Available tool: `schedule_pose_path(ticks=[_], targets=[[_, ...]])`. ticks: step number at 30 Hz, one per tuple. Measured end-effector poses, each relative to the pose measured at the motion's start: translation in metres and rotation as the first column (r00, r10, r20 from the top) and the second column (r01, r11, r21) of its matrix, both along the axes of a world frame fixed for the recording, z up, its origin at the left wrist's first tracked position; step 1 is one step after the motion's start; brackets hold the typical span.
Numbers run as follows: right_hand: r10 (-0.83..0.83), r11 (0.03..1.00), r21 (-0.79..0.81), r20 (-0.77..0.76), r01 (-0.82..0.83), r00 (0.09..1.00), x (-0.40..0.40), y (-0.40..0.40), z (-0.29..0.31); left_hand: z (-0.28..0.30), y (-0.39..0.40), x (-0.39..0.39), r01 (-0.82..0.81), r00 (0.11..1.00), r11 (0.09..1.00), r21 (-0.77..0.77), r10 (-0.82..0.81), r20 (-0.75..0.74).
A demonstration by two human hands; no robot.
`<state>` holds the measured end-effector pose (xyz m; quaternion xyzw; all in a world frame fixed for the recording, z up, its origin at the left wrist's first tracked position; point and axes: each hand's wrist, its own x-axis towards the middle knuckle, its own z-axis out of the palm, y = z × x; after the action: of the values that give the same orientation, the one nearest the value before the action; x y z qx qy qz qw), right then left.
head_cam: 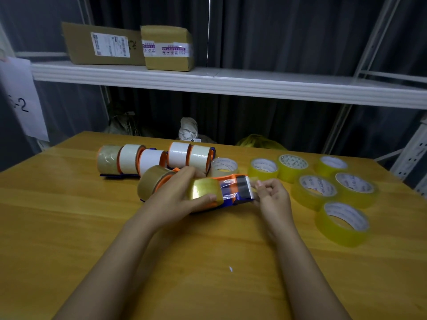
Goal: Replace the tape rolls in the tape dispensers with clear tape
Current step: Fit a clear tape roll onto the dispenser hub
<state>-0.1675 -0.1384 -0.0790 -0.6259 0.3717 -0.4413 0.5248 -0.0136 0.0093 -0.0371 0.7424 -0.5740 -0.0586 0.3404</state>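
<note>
the wooden table (115, 227) carries everything, under a white shelf (231, 82) with two cardboard boxes (104, 43). at the far left of the table stand the waiting dispensers (152, 161): i count about six rolls mounted there, some white, some brownish, though how many frames sit under them i cannot tell. at the right lie six loose clear tape rolls (342, 224), flat on their sides, plus one paler roll (223, 167) just behind the hands.

in the middle, the left hand (182, 199) grips a clear roll (204, 189) already seated in the orange and blue dispenser (231, 192), thumb curled over its near face. the right hand (272, 197) pinches the free tape end (250, 182) between its fingers (261, 184) at the dispenser's right end.

so the step looks like threading: the new roll is in, and the tape likely wants drawing across the blade end and pressing down, kept straight so it doesn't fold on itself.
</note>
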Motion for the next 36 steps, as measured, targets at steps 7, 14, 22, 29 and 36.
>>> schedule_pose_path(ticks=[7, 14, 22, 29, 36], targets=[[0.084, 0.993, 0.069, 0.102, -0.091, 0.991, 0.001, 0.002, 0.005, 0.008, -0.009, -0.01, -0.131, 0.981, 0.989, 0.066, 0.12, 0.151], [0.126, 0.988, 0.072, 0.134, -0.137, 0.983, -0.001, 0.006, 0.009, 0.0, -0.023, -0.012, -0.249, 0.939, 0.968, 0.012, 0.239, 0.246], [0.139, 0.986, 0.077, 0.126, -0.15, 0.982, 0.0, 0.009, 0.013, -0.011, -0.022, -0.009, -0.291, 0.937, 0.95, -0.117, 0.307, 0.167], [0.106, 0.988, 0.1, 0.136, -0.12, 0.985, 0.002, 0.009, 0.011, -0.015, -0.02, -0.007, -0.272, 0.946, 0.949, -0.161, 0.294, 0.135], [0.069, 0.991, 0.106, 0.155, -0.086, 0.986, 0.004, 0.011, 0.012, -0.016, -0.019, -0.006, -0.258, 0.949, 0.951, -0.17, 0.283, 0.14]])
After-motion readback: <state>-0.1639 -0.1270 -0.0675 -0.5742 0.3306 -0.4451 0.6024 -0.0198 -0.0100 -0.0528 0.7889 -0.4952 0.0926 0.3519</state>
